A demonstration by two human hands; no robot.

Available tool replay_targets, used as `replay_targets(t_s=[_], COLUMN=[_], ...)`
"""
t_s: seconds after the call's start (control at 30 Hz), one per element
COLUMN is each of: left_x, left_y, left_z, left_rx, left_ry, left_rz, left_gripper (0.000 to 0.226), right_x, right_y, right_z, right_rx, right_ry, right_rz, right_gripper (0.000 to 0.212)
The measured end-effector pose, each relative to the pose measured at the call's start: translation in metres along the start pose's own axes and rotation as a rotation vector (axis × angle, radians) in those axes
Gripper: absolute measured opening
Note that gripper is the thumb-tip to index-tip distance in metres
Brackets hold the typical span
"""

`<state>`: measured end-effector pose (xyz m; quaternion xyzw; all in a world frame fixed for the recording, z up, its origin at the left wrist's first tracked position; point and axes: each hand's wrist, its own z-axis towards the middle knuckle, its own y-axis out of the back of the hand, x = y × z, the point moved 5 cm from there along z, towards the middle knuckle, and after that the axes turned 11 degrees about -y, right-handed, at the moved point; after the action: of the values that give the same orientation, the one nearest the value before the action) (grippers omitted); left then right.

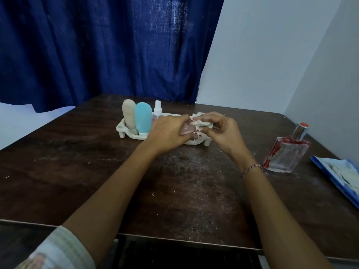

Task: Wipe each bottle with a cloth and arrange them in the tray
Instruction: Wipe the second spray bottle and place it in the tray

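My left hand (168,133) grips a small pinkish bottle (188,129) just above the white tray (124,129). My right hand (223,131) presses a crumpled white cloth (200,121) against that bottle. Most of the pink bottle is hidden by my fingers. Upright in the tray's left end stand a beige squeeze bottle (129,115), a light blue squeeze bottle (143,117) and a clear spray bottle (157,111). A clear glass perfume bottle (285,152) with red marks and a silver cap stands on the table to the right, apart from both hands.
The dark wooden table (174,191) is scuffed and speckled. A blue folder with white papers (342,175) lies at the right edge. A blue curtain (97,55) hangs behind the table, and a white wall (272,55) stands at the right.
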<state>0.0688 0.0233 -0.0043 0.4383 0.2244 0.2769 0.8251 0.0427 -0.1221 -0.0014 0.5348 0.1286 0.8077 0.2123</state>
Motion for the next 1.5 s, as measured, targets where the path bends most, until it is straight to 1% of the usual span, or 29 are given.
replay_targets(t_s=[0.07, 0.1, 0.17, 0.23, 0.3, 0.37, 0.47, 0.53, 0.6, 0.67, 0.8, 0.9, 0.93, 1.0, 1.13, 1.17, 1.23, 1.37, 1.43, 1.5], left_x=[0.001, 0.001, 0.0, -0.004, -0.008, -0.012, -0.018, -0.02, -0.017, -0.013, -0.004, 0.001, 0.0, -0.003, -0.01, -0.011, -0.013, -0.009, -0.004, -0.002], left_y=[-0.004, -0.006, -0.009, -0.01, -0.009, -0.007, -0.003, -0.002, -0.003, -0.005, -0.006, -0.009, -0.011, -0.012, -0.009, -0.009, -0.007, -0.003, -0.003, -0.003], left_z=[0.0, 0.0, -0.001, -0.001, -0.001, -0.001, 0.0, 0.001, 0.003, 0.003, 0.002, 0.001, 0.001, 0.0, 0.0, 0.0, 0.001, 0.001, 0.001, 0.001], left_rx=[0.078, 0.104, 0.14, 0.158, 0.137, 0.103, 0.042, 0.022, 0.011, 0.012, 0.027, 0.094, 0.119, 0.134, 0.081, 0.068, 0.041, -0.018, -0.033, -0.051], left_ry=[0.049, 0.064, 0.044, -0.003, -0.055, -0.116, -0.166, -0.166, -0.145, -0.101, 0.006, 0.072, 0.076, 0.029, -0.059, -0.067, -0.073, -0.072, -0.061, -0.063], left_rz=[-0.226, -0.308, -0.327, -0.164, 0.042, 0.195, 0.308, 0.337, 0.314, 0.218, -0.115, -0.334, -0.341, -0.257, -0.111, -0.1, -0.092, -0.142, -0.194, -0.236], left_gripper=[0.026, 0.024, 0.031, 0.044, 0.045, 0.042, 0.037, 0.034, 0.034, 0.038, 0.047, 0.048, 0.049, 0.047, 0.041, 0.042, 0.045, 0.037, 0.032, 0.027], right_x=[0.004, 0.004, 0.001, -0.003, -0.007, -0.012, -0.018, -0.017, -0.013, -0.009, -0.002, 0.003, 0.004, 0.005, 0.007, 0.007, 0.006, 0.001, 0.002, 0.004], right_y=[0.0, 0.0, 0.001, 0.001, -0.002, -0.004, -0.011, -0.013, -0.012, -0.013, -0.013, -0.012, -0.012, -0.014, -0.015, -0.014, -0.012, -0.014, -0.018, -0.022], right_z=[-0.002, -0.002, -0.001, 0.001, 0.003, 0.003, 0.0, -0.003, -0.003, -0.002, -0.005, -0.007, -0.008, -0.008, -0.009, -0.009, -0.008, -0.006, -0.006, -0.007], right_rx=[0.027, 0.033, 0.01, -0.035, -0.053, -0.048, 0.068, 0.123, 0.122, 0.119, 0.093, 0.065, 0.057, 0.034, -0.06, -0.075, -0.056, 0.084, 0.18, 0.222], right_ry=[0.047, 0.049, 0.023, -0.004, -0.03, -0.103, -0.24, -0.238, -0.187, -0.137, -0.005, 0.075, 0.089, 0.089, 0.043, 0.025, -0.038, -0.174, -0.187, -0.186], right_rz=[-0.006, -0.002, -0.003, -0.057, -0.131, -0.159, -0.093, -0.113, -0.17, -0.191, -0.177, -0.181, -0.202, -0.248, -0.279, -0.248, -0.069, 0.363, 0.47, 0.527], right_gripper=[0.036, 0.035, 0.026, 0.02, 0.019, 0.019, 0.016, 0.016, 0.012, 0.011, 0.008, 0.008, 0.007, 0.008, 0.022, 0.024, 0.028, 0.026, 0.028, 0.025])
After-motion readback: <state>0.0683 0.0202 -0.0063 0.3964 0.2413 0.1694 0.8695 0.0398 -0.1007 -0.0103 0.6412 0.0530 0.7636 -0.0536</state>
